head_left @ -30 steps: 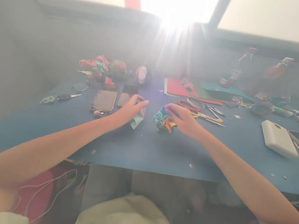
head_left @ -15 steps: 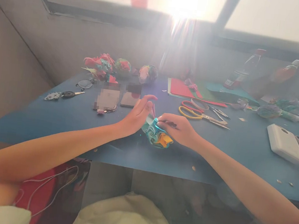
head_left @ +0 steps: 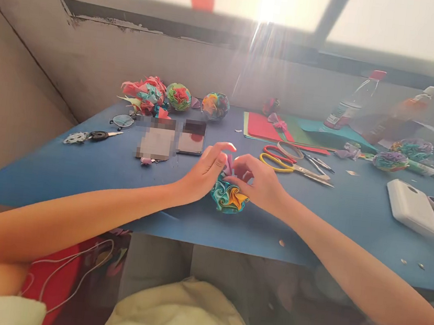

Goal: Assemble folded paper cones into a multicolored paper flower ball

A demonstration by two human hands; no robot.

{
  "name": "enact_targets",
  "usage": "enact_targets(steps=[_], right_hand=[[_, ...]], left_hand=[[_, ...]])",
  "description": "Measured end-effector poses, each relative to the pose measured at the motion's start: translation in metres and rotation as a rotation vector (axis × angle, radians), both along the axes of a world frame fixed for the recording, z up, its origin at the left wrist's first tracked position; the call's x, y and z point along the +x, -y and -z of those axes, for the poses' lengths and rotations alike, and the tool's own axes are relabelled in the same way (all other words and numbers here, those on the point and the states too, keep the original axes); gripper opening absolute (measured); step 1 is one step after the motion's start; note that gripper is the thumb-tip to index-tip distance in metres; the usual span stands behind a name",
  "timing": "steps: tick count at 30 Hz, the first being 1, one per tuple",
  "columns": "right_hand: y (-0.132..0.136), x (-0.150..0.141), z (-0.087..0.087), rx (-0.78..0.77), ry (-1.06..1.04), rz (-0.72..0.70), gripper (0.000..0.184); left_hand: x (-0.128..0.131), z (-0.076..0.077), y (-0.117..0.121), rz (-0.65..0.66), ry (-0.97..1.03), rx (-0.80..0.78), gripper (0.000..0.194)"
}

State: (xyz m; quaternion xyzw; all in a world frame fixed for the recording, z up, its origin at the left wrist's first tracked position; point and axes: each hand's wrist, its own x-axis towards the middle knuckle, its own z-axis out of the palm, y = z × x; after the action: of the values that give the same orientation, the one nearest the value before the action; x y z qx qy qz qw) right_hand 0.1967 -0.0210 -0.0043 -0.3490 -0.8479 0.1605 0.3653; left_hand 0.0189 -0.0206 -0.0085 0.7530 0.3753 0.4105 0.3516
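A small bundle of curled paper pieces [head_left: 229, 198], teal, green and orange, rests on the blue table [head_left: 119, 182] between my two hands. My left hand [head_left: 203, 174] curls round its left side, fingers bent, with a pink scrap showing at the fingertips. My right hand [head_left: 257, 180] pinches its upper right side. Both hands touch the bundle at once.
Two phones [head_left: 172, 144] lie just beyond my left hand. Scissors [head_left: 291, 165] and coloured paper sheets [head_left: 280, 130] lie behind my right hand. Finished paper balls [head_left: 215, 105] stand by the wall, two bottles [head_left: 350, 106] at back right, a white box [head_left: 409, 207] at right.
My hands have closed in on each other. The left hand brought its loose paper piece to the bundle, and the bundle now sits pressed between both hands. The glare has eased.
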Motion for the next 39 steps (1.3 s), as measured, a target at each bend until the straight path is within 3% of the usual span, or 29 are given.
enact_targets(steps=[7,11,14,23,27,34,39], right_hand=[[-0.001,0.003,0.001,0.197,0.202,-0.035,0.012],[-0.001,0.003,0.002,0.283,0.179,-0.004,0.007],[-0.003,0.005,0.002,0.292,0.149,0.003,0.006],[0.002,0.003,-0.001,0.223,0.097,-0.081,0.005],[0.004,0.002,-0.001,0.199,0.081,-0.109,0.006],[0.008,0.001,-0.006,0.168,0.066,-0.132,0.006],[0.009,0.002,-0.011,-0.054,-0.018,-0.126,0.013]], left_hand=[[0.001,0.000,0.001,0.084,0.008,-0.007,0.045],[-0.003,-0.009,-0.002,0.195,0.010,-0.035,0.044],[-0.010,-0.019,-0.009,0.221,-0.027,0.038,0.033],[-0.024,-0.040,-0.012,0.238,-0.342,0.371,0.009],[-0.025,-0.043,-0.007,0.216,-0.422,0.335,0.011],[-0.029,-0.047,-0.010,0.195,-0.340,0.260,0.011],[-0.029,-0.047,-0.007,0.142,-0.276,0.333,0.011]])
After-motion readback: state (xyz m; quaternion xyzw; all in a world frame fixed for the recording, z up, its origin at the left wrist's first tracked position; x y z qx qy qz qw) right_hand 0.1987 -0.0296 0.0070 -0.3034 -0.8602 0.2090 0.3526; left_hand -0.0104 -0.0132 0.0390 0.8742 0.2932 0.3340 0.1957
